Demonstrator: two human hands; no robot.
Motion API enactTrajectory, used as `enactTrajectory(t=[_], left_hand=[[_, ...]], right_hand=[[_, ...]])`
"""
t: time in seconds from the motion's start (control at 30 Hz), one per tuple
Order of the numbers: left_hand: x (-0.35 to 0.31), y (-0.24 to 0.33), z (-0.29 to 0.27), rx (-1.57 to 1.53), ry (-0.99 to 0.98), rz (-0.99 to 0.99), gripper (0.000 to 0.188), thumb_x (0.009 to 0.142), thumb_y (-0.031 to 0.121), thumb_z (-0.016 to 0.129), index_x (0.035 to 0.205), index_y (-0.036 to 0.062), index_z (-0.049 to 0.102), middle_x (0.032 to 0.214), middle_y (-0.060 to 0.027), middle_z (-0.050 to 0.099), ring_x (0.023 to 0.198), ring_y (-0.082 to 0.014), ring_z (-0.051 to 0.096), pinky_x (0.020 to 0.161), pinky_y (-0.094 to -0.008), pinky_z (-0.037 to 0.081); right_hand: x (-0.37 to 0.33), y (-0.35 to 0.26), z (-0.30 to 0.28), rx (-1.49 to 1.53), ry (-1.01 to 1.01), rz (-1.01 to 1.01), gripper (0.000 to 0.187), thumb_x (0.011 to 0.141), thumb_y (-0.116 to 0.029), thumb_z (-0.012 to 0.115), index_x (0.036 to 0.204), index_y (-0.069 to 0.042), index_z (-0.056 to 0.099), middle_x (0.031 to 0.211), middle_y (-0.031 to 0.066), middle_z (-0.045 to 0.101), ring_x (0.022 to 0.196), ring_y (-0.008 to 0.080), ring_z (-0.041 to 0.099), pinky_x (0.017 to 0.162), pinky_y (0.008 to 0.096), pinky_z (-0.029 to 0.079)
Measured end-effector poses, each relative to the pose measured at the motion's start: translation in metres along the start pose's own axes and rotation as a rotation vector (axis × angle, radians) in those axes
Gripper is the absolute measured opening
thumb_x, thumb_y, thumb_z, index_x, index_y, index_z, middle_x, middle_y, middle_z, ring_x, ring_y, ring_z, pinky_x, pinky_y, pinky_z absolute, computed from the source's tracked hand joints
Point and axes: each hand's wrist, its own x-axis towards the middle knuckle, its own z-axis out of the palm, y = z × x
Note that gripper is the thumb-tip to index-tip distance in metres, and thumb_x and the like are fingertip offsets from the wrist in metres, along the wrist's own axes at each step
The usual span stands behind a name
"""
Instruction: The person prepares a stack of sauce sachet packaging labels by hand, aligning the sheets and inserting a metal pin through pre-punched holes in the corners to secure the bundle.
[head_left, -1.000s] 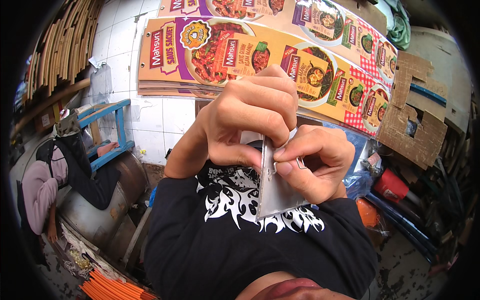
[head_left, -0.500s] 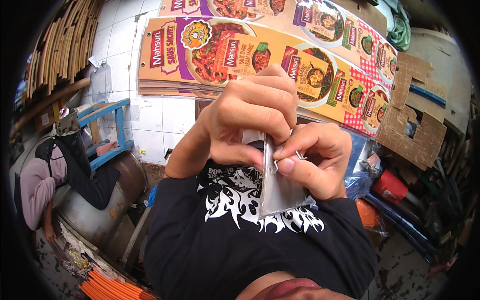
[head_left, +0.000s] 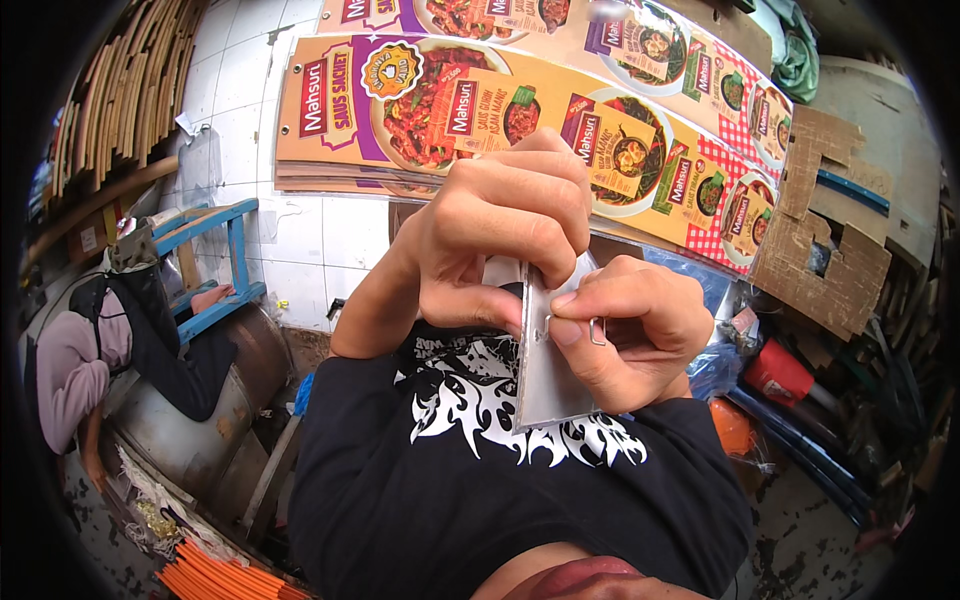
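Observation:
A thin grey board (head_left: 552, 385) is held edge-up in front of my chest. My left hand (head_left: 500, 225) grips its upper part, thumb on one face and the fingers curled over the top. On the board's other face, my right hand (head_left: 645, 325) pinches a small bent metal wire hook (head_left: 599, 331) between thumb and forefinger. The wire's inner end is at a small hole in the board; whether it passes through I cannot tell. Beyond my hands lies a stack of glossy printed food banners (head_left: 400, 120) with metal eyelets at the left edge.
At left stand a blue frame (head_left: 238, 245) and a rusty metal drum (head_left: 190, 430); a person in a pinkish sleeve (head_left: 75, 370) is beside them. Orange strips (head_left: 215, 575) lie lower left. Wooden slats (head_left: 130, 90) lean upper left. Cut cardboard (head_left: 825, 240) and a red object (head_left: 780, 375) are at right.
My right hand has shifted slightly to the right, and the wire hook has turned in its pinch. My left hand stays in place on the board.

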Motion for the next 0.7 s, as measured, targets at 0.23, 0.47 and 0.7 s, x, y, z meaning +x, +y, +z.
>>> enactTrajectory(t=[0.23, 0.47, 0.7], left_hand=[[-0.001, 0.001, -0.001, 0.006, 0.013, -0.001, 0.049, 0.087, 0.052, 0.06, 0.068, 0.0074, 0.06, 0.066, -0.0033, 0.058, 0.058, -0.0205, 0.05, 0.065, -0.0372, 0.034], [0.001, -0.004, -0.002, 0.04, 0.005, 0.009, 0.049, 0.089, 0.052, 0.06, 0.07, 0.0069, 0.061, 0.066, -0.0041, 0.058, 0.057, -0.0213, 0.05, 0.064, -0.0377, 0.035], [0.007, 0.018, -0.006, 0.218, 0.043, -0.249, 0.024, 0.079, 0.021, 0.08, 0.077, 0.0037, 0.064, 0.071, -0.0072, 0.064, 0.061, -0.0209, 0.062, 0.055, -0.0305, 0.047]], right_hand=[[0.002, -0.004, 0.0, -0.111, 0.009, -0.043, 0.016, 0.073, 0.004, 0.071, 0.087, -0.001, 0.071, 0.062, 0.0055, 0.064, 0.046, 0.0103, 0.058, 0.043, 0.0235, 0.041], [-0.005, 0.001, -0.009, 0.248, 0.128, 0.156, 0.012, 0.083, 0.003, 0.069, 0.094, 0.003, 0.067, 0.076, 0.0082, 0.065, 0.058, 0.0099, 0.057, 0.054, 0.0233, 0.043], [0.005, -0.01, -0.113, 0.085, 0.275, 0.14, 0.015, 0.096, -0.007, 0.058, 0.105, 0.005, 0.058, 0.077, 0.0076, 0.056, 0.053, 0.0091, 0.051, 0.044, 0.0207, 0.038]])
